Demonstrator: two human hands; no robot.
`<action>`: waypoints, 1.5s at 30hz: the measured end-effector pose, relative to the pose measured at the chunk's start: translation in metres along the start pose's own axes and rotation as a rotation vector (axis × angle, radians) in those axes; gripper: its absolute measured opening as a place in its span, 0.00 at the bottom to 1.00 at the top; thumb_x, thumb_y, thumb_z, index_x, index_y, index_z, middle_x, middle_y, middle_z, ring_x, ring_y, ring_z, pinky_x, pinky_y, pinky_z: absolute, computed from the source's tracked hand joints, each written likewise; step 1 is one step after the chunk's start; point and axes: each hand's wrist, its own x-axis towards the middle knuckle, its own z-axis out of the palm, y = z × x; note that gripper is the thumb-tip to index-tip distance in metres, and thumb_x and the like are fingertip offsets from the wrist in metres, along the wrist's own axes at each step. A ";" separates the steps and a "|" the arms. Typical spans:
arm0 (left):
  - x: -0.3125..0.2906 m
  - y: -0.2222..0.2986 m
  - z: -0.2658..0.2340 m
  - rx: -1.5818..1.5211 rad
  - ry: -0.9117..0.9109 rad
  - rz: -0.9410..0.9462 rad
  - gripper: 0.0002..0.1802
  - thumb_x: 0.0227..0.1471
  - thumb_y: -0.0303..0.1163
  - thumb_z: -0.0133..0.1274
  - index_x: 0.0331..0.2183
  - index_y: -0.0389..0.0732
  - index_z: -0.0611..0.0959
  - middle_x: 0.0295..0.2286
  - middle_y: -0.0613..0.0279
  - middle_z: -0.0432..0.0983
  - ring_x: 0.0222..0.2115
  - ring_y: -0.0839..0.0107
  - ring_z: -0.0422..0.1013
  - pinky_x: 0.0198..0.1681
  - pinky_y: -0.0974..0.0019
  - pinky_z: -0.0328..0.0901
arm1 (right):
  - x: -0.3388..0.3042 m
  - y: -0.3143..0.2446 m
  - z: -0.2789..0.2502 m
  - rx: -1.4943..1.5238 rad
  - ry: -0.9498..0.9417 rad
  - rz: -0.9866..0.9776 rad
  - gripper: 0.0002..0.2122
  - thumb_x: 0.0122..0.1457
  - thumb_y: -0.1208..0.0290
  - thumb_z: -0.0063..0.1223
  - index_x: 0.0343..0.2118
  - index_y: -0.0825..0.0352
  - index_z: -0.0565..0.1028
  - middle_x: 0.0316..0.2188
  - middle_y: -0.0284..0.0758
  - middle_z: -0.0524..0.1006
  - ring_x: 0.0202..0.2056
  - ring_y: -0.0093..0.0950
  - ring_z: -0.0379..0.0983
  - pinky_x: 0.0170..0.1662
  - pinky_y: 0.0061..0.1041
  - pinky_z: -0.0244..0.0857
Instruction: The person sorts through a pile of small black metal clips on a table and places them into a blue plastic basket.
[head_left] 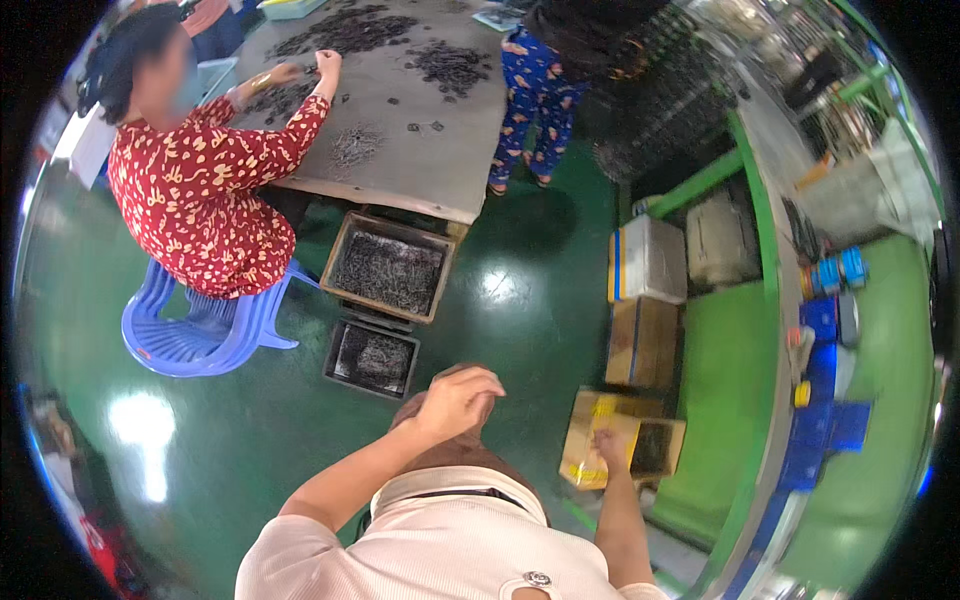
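My left hand (458,402) is raised in front of my chest with its fingers bent together. Whether anything is inside those fingers is hidden. Out to the right, my right hand (612,448) is closed on the yellow-taped flap of an open cardboard box (582,455). The box stands low beside a green frame, and dark contents show in its right part.
Two trays, a larger brown-rimmed one (330,275) and a smaller dark one (329,368), hold dark small parts. A seated person in red works at a table (440,180) strewn with black pieces; another stands behind. Cartons (640,340) line the green bench (745,300) at right.
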 end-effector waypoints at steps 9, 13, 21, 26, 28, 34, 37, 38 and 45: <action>0.169 -0.121 0.027 0.162 0.180 -0.235 0.10 0.40 0.19 0.45 0.27 0.41 0.78 0.29 0.58 0.74 0.31 0.59 0.71 0.33 0.63 0.67 | 0.259 -0.285 0.039 -0.201 -0.266 -0.398 0.07 0.51 0.74 0.46 0.31 0.68 0.74 0.24 0.37 0.76 0.25 0.25 0.73 0.28 0.24 0.68; 0.262 -0.160 -0.007 0.413 0.008 -0.236 0.09 0.43 0.25 0.45 0.30 0.42 0.77 0.29 0.56 0.73 0.31 0.56 0.70 0.35 0.58 0.66 | 0.261 -0.432 0.046 -0.702 -0.646 -0.657 0.10 0.49 0.65 0.46 0.33 0.59 0.75 0.32 0.38 0.76 0.35 0.36 0.72 0.39 0.31 0.65; 0.346 -0.247 -0.116 0.630 0.628 -0.635 0.08 0.43 0.24 0.46 0.30 0.41 0.78 0.31 0.58 0.71 0.39 0.59 0.66 0.41 0.60 0.63 | 0.342 -0.658 0.092 -0.443 -0.498 -1.047 0.08 0.49 0.75 0.48 0.33 0.62 0.74 0.34 0.39 0.73 0.37 0.38 0.70 0.40 0.33 0.64; 0.358 -0.289 -0.153 0.767 0.800 -0.732 0.17 0.40 0.26 0.52 0.37 0.40 0.74 0.39 0.59 0.67 0.40 0.57 0.63 0.42 0.60 0.63 | 0.355 -0.748 0.147 -0.477 -0.500 -1.168 0.14 0.48 0.73 0.53 0.39 0.59 0.69 0.38 0.35 0.67 0.37 0.37 0.69 0.39 0.35 0.64; 0.367 -0.299 -0.162 0.797 0.792 -0.766 0.21 0.38 0.28 0.56 0.39 0.40 0.71 0.40 0.60 0.65 0.41 0.58 0.62 0.42 0.59 0.62 | 0.353 -0.765 0.162 -0.552 -0.486 -1.251 0.13 0.45 0.71 0.56 0.36 0.60 0.69 0.38 0.33 0.67 0.39 0.36 0.68 0.38 0.34 0.64; 0.366 -0.314 -0.155 0.722 0.755 -0.995 0.18 0.34 0.29 0.59 0.31 0.42 0.71 0.32 0.59 0.64 0.38 0.58 0.62 0.39 0.59 0.62 | 0.371 -0.779 0.175 -0.646 -0.725 -1.338 0.09 0.44 0.71 0.57 0.27 0.64 0.68 0.31 0.34 0.70 0.33 0.35 0.70 0.34 0.33 0.63; 0.370 -0.316 -0.147 0.587 0.914 -1.018 0.17 0.33 0.27 0.60 0.29 0.41 0.70 0.32 0.59 0.64 0.38 0.57 0.62 0.39 0.59 0.62 | 0.383 -0.789 0.184 -0.511 -0.768 -1.207 0.08 0.45 0.71 0.57 0.25 0.66 0.69 0.20 0.34 0.73 0.24 0.28 0.71 0.29 0.26 0.63; 0.375 -0.315 -0.146 0.600 0.979 -1.008 0.17 0.33 0.27 0.60 0.27 0.41 0.70 0.30 0.58 0.63 0.35 0.59 0.64 0.37 0.61 0.63 | 0.387 -0.798 0.189 -0.462 -0.803 -1.151 0.08 0.45 0.72 0.57 0.25 0.67 0.70 0.19 0.34 0.73 0.23 0.25 0.71 0.28 0.25 0.63; 0.398 -0.318 -0.155 0.179 1.306 -0.947 0.15 0.37 0.21 0.54 0.32 0.38 0.72 0.26 0.57 0.67 0.26 0.65 0.67 0.32 0.65 0.63 | 0.373 -0.891 0.266 -0.030 -0.976 -0.989 0.06 0.47 0.73 0.54 0.28 0.67 0.72 0.21 0.35 0.75 0.22 0.24 0.72 0.28 0.25 0.64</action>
